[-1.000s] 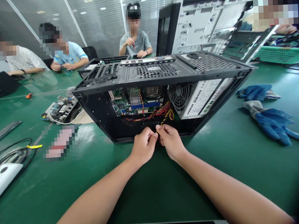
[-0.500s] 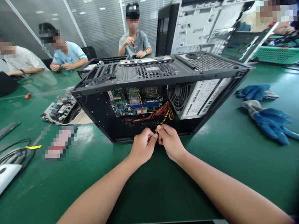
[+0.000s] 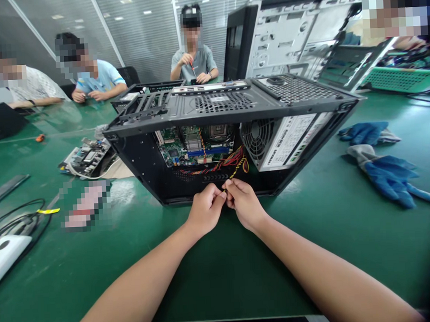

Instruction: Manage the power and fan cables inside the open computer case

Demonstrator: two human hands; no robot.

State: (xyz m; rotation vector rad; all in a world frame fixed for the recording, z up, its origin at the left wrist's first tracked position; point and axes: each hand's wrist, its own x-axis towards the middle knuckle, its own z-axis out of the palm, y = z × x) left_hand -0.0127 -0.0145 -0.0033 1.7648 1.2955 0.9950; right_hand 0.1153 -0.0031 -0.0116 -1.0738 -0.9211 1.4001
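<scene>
A black computer case lies with its open side toward me. Through the opening show a green motherboard, a bundle of red and dark wires and a power supply with a black fan grille. A yellow-and-black twisted cable runs from the bundle down to my fingers at the case's lower edge. My right hand pinches this cable. Close against it, my left hand is also closed in a pinch at the cable's end. The fingers hide the tip of the cable.
Blue-and-grey gloves lie at the right, a green basket behind them. A loose circuit assembly, a blurred-out flat item and a white device with black cables are at left. Another case stands behind; several people sit around the table.
Both hands stay almost in place on the cable, with only slight finger movement. The case has not moved.
</scene>
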